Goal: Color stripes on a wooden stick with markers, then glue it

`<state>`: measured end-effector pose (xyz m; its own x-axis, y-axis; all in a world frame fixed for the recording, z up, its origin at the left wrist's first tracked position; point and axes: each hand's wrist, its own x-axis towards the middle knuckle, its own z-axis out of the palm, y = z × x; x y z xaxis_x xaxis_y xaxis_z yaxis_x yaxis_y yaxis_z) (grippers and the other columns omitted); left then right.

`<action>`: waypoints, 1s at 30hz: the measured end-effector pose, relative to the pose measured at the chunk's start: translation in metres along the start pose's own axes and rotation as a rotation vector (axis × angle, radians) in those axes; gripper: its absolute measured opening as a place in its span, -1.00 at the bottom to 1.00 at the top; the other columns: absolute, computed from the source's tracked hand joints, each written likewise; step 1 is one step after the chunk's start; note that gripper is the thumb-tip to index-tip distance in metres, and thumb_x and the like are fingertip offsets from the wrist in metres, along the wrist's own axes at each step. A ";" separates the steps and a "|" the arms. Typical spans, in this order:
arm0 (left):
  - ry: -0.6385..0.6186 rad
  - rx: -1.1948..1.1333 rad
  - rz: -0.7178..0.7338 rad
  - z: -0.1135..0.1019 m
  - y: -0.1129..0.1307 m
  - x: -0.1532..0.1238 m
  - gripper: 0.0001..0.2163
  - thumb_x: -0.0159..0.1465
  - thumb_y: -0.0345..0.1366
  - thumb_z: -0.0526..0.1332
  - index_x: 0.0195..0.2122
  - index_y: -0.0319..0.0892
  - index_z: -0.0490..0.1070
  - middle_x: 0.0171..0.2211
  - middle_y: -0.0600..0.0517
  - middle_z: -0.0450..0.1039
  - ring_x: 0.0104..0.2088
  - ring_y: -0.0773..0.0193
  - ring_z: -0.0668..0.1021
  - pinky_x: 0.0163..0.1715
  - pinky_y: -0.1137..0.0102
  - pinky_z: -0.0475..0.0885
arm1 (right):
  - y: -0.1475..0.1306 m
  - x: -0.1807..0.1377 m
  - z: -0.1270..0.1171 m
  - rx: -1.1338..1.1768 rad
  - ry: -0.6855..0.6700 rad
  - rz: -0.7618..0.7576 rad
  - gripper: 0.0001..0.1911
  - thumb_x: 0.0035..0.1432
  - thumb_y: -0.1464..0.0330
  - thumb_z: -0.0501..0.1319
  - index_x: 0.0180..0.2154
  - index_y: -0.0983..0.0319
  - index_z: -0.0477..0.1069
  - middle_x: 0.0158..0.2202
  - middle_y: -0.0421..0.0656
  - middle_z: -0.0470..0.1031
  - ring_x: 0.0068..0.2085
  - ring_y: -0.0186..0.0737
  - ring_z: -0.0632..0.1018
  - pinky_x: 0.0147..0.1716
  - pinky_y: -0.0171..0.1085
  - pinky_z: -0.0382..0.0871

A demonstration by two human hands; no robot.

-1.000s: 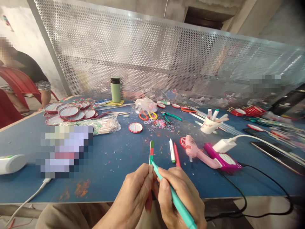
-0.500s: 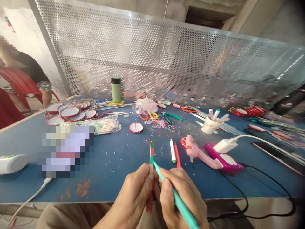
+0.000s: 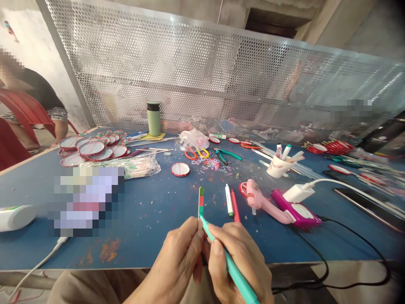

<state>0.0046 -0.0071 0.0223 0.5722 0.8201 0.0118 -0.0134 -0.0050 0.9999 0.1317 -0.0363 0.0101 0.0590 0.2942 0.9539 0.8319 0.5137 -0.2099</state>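
Note:
A thin wooden craft stick (image 3: 201,201) stands upright near the table's front edge, pinched by my left hand (image 3: 180,249). Its upper part is coloured in bands of green, red and teal-green. My right hand (image 3: 238,257) grips a turquoise marker (image 3: 232,266) like a pen, its tip touching the stick at the lower band, just above my left fingertips. The stick's lower end is hidden in my fingers. Just beyond my right hand lie a white marker with a green end (image 3: 229,200) and a red marker (image 3: 235,204).
A pink glue gun (image 3: 265,202) rests by a magenta power strip (image 3: 299,213) on the right. A paper cup (image 3: 278,167) holds markers. Round red-rimmed pieces (image 3: 91,147) are piled at left; a green bottle (image 3: 154,120) stands behind. A person (image 3: 38,90) sits far left.
The marker tip has shifted slightly left and down along the stick, my right hand moving with it. My left hand keeps its pinch on the stick.

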 end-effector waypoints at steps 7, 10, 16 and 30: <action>0.003 -0.058 -0.023 0.001 -0.003 0.000 -0.64 0.43 0.00 0.05 -0.40 -0.15 0.20 -0.56 0.18 0.25 -0.64 0.49 0.32 -0.62 0.55 0.19 | 0.000 -0.002 0.001 -0.017 0.034 0.015 -0.82 0.23 0.58 0.18 -0.18 0.32 0.51 -0.43 -0.18 0.56 -0.41 -0.30 0.58 -0.30 -0.26 0.50; 0.018 -0.057 -0.006 0.002 -0.002 0.000 -0.64 0.42 -0.01 0.07 -0.42 -0.15 0.21 -0.56 0.18 0.23 -0.65 0.49 0.31 -0.63 0.55 0.17 | 0.000 -0.001 0.000 0.005 0.016 -0.012 -0.82 0.24 0.58 0.16 -0.18 0.34 0.51 -0.43 -0.17 0.56 -0.40 -0.30 0.58 -0.30 -0.26 0.49; 0.008 -0.030 -0.020 0.001 -0.001 0.000 -0.64 0.43 -0.01 0.06 -0.42 -0.15 0.19 -0.58 0.18 0.23 -0.65 0.49 0.30 -0.62 0.55 0.17 | 0.000 -0.001 0.001 -0.003 0.038 -0.017 -0.82 0.24 0.58 0.17 -0.18 0.34 0.52 -0.43 -0.17 0.56 -0.41 -0.30 0.58 -0.30 -0.26 0.49; 0.011 -0.009 -0.009 0.001 0.000 0.000 -0.63 0.44 -0.01 0.03 -0.42 -0.15 0.19 -0.57 0.16 0.28 -0.64 0.48 0.33 -0.62 0.54 0.19 | 0.000 -0.002 0.000 0.006 0.008 -0.024 -0.82 0.25 0.58 0.16 -0.17 0.35 0.51 -0.41 -0.16 0.58 -0.40 -0.30 0.58 -0.29 -0.25 0.49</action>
<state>0.0048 -0.0077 0.0225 0.5636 0.8260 0.0023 -0.0156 0.0079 0.9998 0.1315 -0.0365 0.0081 0.0436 0.2748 0.9605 0.8301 0.5251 -0.1879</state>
